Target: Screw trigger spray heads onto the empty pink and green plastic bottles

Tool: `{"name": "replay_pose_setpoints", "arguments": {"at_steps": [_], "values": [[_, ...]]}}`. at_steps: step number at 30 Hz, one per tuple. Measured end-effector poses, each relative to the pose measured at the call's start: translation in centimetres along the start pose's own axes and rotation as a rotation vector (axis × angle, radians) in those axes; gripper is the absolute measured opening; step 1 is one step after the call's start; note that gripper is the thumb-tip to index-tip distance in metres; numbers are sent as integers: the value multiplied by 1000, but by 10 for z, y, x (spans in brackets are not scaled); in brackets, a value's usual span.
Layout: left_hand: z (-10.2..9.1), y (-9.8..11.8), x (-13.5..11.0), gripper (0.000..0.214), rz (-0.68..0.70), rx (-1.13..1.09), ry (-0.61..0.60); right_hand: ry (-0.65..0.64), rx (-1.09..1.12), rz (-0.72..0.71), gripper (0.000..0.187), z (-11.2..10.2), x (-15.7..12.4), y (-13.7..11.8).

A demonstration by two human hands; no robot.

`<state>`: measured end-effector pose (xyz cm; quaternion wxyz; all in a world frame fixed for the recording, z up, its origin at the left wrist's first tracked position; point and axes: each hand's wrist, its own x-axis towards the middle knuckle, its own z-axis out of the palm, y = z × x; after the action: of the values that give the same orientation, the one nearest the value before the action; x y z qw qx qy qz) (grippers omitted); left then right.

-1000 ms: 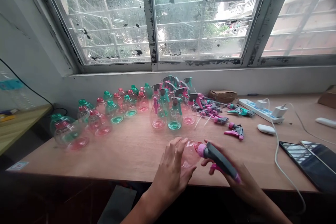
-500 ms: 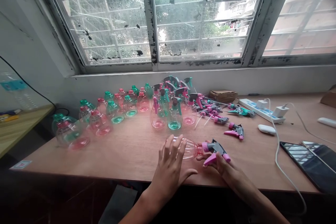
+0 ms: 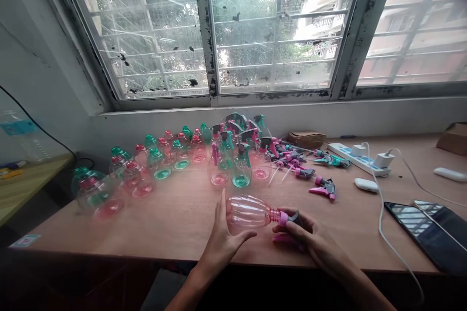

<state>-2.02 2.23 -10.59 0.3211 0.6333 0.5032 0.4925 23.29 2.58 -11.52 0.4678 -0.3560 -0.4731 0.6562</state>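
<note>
A clear pink spray bottle [image 3: 248, 213] lies sideways just above the wooden table [image 3: 175, 218], near its front edge. My left hand [image 3: 221, 238] cups the bottle's round base, thumb under it and fingers up its far side. My right hand [image 3: 305, 235] is wrapped round the pink and grey trigger head [image 3: 288, 218] on the bottle's neck. Behind them stand several capless pink and green bottles [image 3: 146, 175] and several bottles with trigger heads fitted [image 3: 237, 163]. Loose trigger heads [image 3: 321, 187] lie to the right.
A white power strip [image 3: 359, 158] with chargers and a trailing cable [image 3: 381, 214] lies at the right, with a white oval device [image 3: 367, 184], two dark phones [image 3: 426, 228] and a small cardboard box [image 3: 306, 138]. A barred window [image 3: 219, 29] runs along the back.
The bottle has been turned and raised a little. My right hand has rolled over the trigger head, which now shows less. My left hand has slid to the bottle's base.
</note>
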Motion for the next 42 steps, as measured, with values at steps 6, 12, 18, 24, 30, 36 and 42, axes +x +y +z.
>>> {"name": "replay_pose_setpoints", "arguments": {"at_steps": [6,12,18,24,30,36,42], "values": [[-4,8,3,64,-122,-142,-92,59,-218,-32,48,8,-2,-5],[-4,0,1,88,-56,-162,-58,25,-11,-7,43,8,5,-1],[-5,-7,2,110,68,16,-91,33,64,-84,42,7,7,0],[-6,1,-2,106,-19,-10,-223,46,-12,-31,38,4,1,1],[-6,-1,-2,104,75,2,-198,60,-71,-61,38,0,3,4],[-7,1,-3,100,37,-33,-162,71,-234,-65,40,0,1,2],[-9,5,-6,100,23,-89,-179,104,-60,-15,44,1,1,4]]}}
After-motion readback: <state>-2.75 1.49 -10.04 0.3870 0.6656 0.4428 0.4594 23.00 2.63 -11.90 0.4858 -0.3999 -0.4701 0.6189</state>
